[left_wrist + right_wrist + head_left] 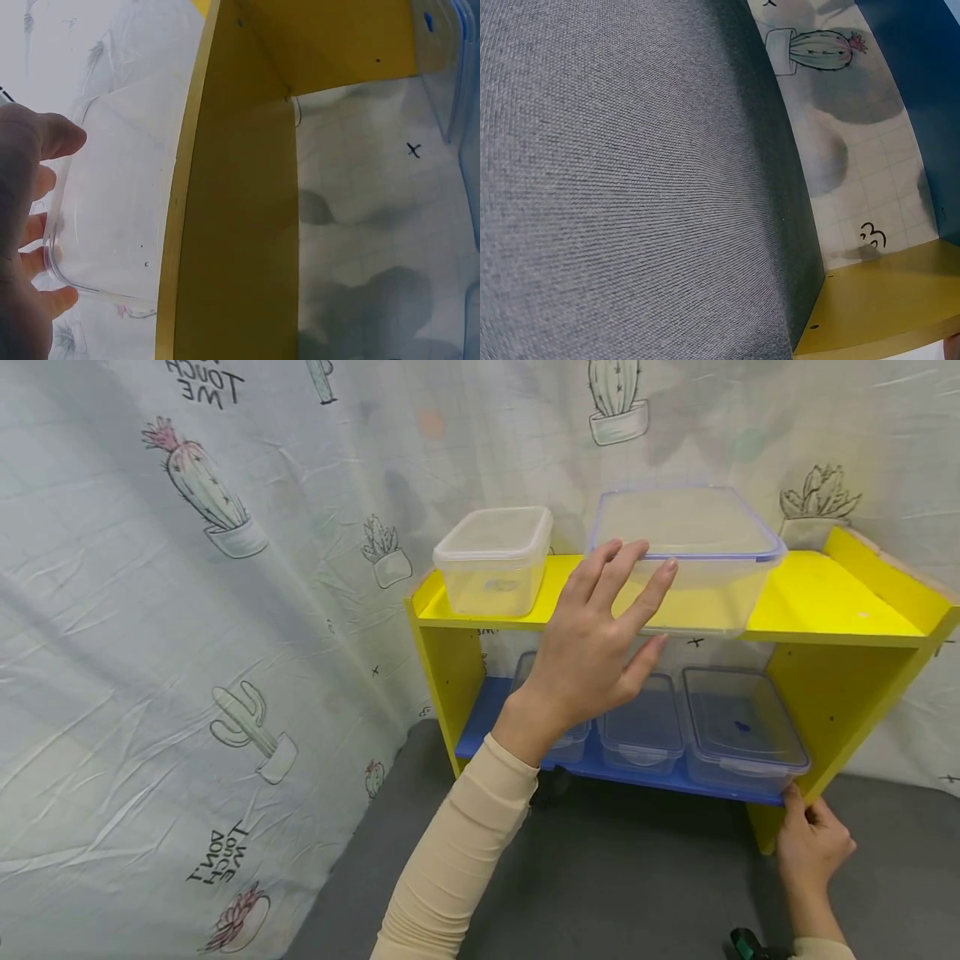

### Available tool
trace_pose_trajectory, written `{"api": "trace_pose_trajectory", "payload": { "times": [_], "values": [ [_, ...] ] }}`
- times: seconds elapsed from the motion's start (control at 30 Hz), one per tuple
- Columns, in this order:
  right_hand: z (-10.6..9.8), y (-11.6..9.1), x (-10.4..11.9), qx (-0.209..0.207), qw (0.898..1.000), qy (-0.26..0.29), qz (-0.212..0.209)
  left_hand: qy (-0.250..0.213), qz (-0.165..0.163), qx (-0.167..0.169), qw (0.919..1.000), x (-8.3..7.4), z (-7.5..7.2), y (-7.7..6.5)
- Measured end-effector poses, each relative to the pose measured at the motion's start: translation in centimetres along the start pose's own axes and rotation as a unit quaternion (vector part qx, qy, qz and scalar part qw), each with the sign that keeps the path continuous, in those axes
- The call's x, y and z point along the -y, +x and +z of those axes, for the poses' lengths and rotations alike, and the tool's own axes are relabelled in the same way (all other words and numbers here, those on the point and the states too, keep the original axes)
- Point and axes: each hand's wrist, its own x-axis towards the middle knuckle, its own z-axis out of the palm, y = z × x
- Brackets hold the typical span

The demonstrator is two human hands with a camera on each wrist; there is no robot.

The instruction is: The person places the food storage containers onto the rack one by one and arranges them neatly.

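Note:
My left hand (588, 652), fingers spread, is at the front of a large clear food container (690, 593) with a purple-edged lid. This container stands on the yellow top board (817, 589) of a small shelf unit. In the left wrist view the fingertips are close along the container's lid edge, with the thumb apart from them. My right hand (813, 843) grips the front edge of the shelf's yellow right side panel (862, 702), low down beside the blue lower board (738, 789). Only a sliver of a finger (952, 349) shows in the right wrist view.
A smaller clear container (495, 564) with a whitish lid stands at the top board's left end. Three clear lidded containers, including the rightmost one (742, 727), sit on the blue board. Grey fabric (637, 877) lies under the shelf; a cactus-print curtain (187, 693) hangs behind.

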Motion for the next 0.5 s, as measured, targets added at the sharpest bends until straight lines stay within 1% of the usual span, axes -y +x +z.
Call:
{"api": "trace_pose_trajectory", "payload": {
  "times": [0.17, 0.37, 0.5],
  "values": [
    [0.21, 0.18, -0.25, 0.001, 1.0, 0.0, -0.001, -0.014, -0.003, 0.006, 0.9999, -0.01, 0.41, 0.03],
    [0.31, 0.28, -0.22, 0.003, 1.0, 0.003, 0.014, -0.011, -0.002, 0.013, 0.9998, 0.18, 0.85, 0.52],
    [0.49, 0.27, -0.11, 0.0, 1.0, 0.008, 0.017, -0.007, -0.005, 0.02, 0.9998, 0.26, 1.05, 0.6]
  ]
}}
